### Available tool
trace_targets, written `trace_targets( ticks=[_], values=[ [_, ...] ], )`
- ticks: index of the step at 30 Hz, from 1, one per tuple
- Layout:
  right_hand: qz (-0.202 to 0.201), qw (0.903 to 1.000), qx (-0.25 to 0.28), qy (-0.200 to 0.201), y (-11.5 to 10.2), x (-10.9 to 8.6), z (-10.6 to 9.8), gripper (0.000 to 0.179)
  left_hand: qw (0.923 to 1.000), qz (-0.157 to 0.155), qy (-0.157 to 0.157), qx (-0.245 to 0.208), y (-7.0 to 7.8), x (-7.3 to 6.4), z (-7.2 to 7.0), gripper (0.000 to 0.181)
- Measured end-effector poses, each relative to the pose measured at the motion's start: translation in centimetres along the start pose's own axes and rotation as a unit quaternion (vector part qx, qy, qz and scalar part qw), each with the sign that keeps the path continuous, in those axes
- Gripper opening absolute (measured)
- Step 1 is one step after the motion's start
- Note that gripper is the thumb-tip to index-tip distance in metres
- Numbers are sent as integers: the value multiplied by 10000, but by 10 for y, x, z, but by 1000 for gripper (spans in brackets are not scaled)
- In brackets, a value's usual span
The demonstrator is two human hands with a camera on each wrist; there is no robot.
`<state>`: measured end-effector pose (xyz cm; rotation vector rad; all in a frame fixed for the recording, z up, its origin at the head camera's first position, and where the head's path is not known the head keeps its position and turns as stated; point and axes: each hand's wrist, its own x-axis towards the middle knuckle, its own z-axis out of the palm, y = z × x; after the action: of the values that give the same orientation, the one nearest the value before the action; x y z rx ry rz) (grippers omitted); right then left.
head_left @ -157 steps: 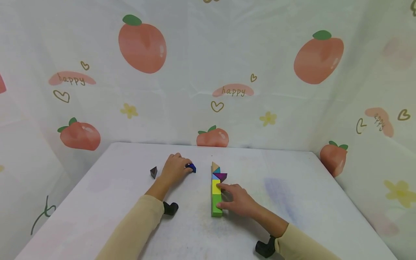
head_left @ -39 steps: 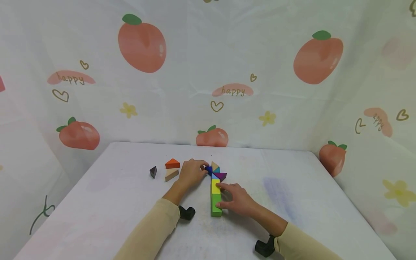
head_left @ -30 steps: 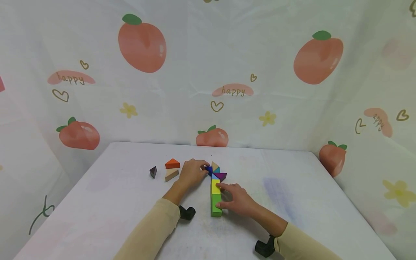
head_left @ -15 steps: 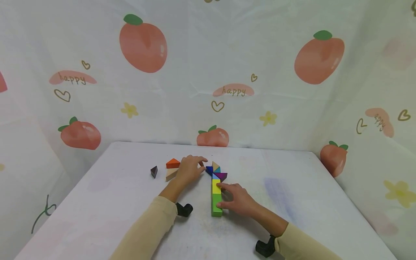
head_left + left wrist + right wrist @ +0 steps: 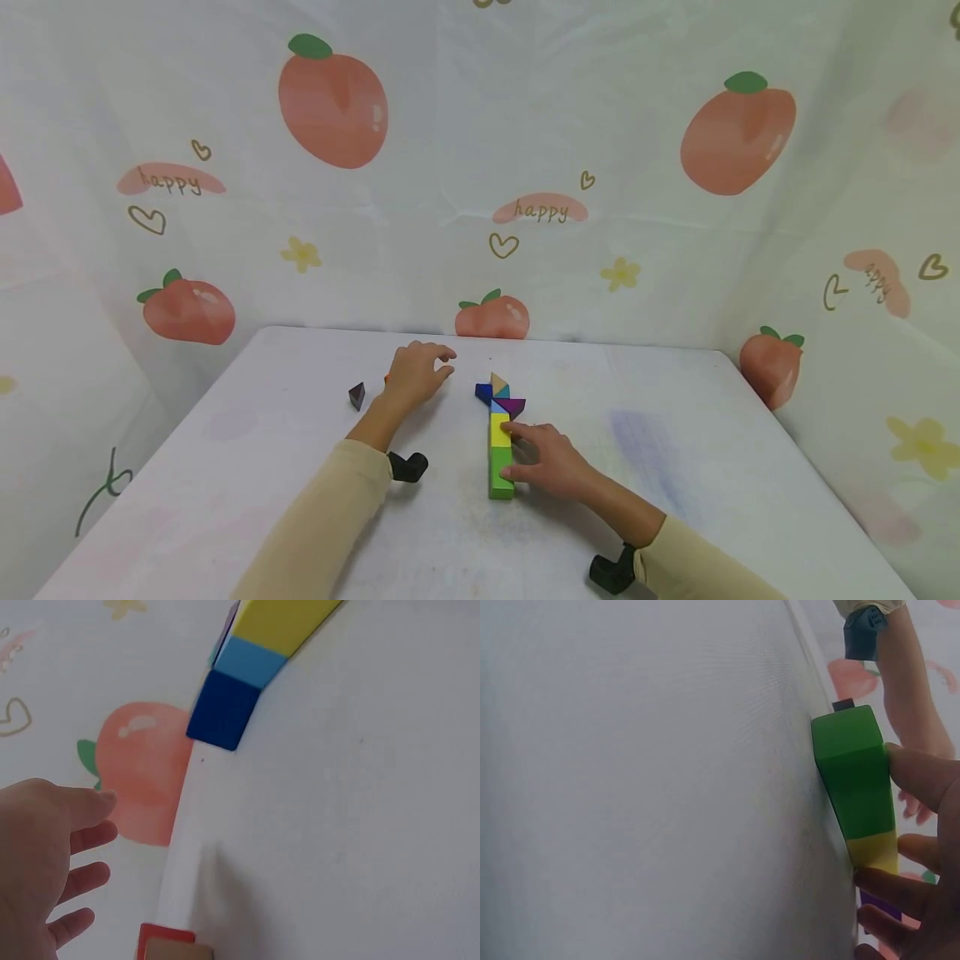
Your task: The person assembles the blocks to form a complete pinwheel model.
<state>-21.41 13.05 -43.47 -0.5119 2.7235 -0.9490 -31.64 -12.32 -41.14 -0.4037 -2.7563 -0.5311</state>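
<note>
A row of toy blocks runs up the middle of the table: a green block [image 5: 501, 475], a yellow block [image 5: 499, 431], a small light blue triangle [image 5: 497, 407], a teal triangle [image 5: 502, 392] and a wooden triangle [image 5: 496, 383]. A purple block [image 5: 513, 407] juts right and a dark blue block [image 5: 483, 392] left. My right hand [image 5: 555, 460] rests at the row's right side, thumb on green, a finger on yellow. My left hand [image 5: 414, 373] is in the air left of the row, holding nothing. Below it, the left wrist view shows an orange-red block [image 5: 165, 930] and a wooden block [image 5: 176, 950].
A dark triangular block [image 5: 357, 396] lies on the white table [image 5: 247, 467], left of my left hand. That hand covers most of the orange-red block in the head view. A peach-printed curtain [image 5: 450, 167] hangs behind the table.
My left hand carried the dark blue block to the row's left side, let go of it, then moved back left over the loose blocks. The right hand stays in place.
</note>
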Motion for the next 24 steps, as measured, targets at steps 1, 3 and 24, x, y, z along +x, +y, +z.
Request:
trace_targets(
  ticks=[1, 3, 24],
  values=[
    [-5, 10000, 8, 3, 0, 0, 0, 71, 10000, -34, -8, -19, -3, 0, -2, 23],
    [-32, 10000, 26, 9, 0, 0, 0, 71, 9998, -106, -5, -151, -8, -1, -6, 23],
    [-51, 10000, -45, 4, 1, 0, 1, 72, 9968, -706, -382, -6, -56, -19, -22, 30]
  ],
)
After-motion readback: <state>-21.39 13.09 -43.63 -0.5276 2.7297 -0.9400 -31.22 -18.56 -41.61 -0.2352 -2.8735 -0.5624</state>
